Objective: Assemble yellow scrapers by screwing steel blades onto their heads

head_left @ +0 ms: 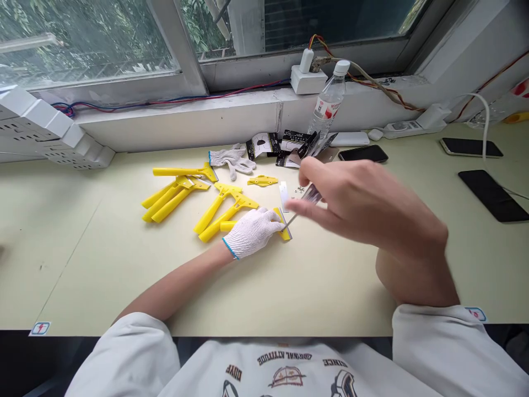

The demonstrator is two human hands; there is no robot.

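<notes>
My left hand (pixel 254 230), in a white knit glove with a blue cuff, is closed on a yellow scraper (pixel 285 234) that lies on the table, its handle partly under the glove. In my bare right hand (pixel 355 204) is a screwdriver (pixel 312 194) with a clear handle, its shaft slanting down to the scraper head by the gloved fingertips. Left of the glove lie two yellow scrapers (pixel 223 218), and farther left a pile of several more (pixel 176 196). Beyond the hands are a loose yellow plate (pixel 263 181), a thin metal blade (pixel 283 194) and several small screws (pixel 301 189).
A second white glove (pixel 233 160) lies at the back beside black packaging (pixel 264 145). A plastic bottle (pixel 328 102) stands behind it. Phones (pixel 363 154) and cables lie toward the right, and stacked white boxes (pixel 53 132) stand at the left by the window.
</notes>
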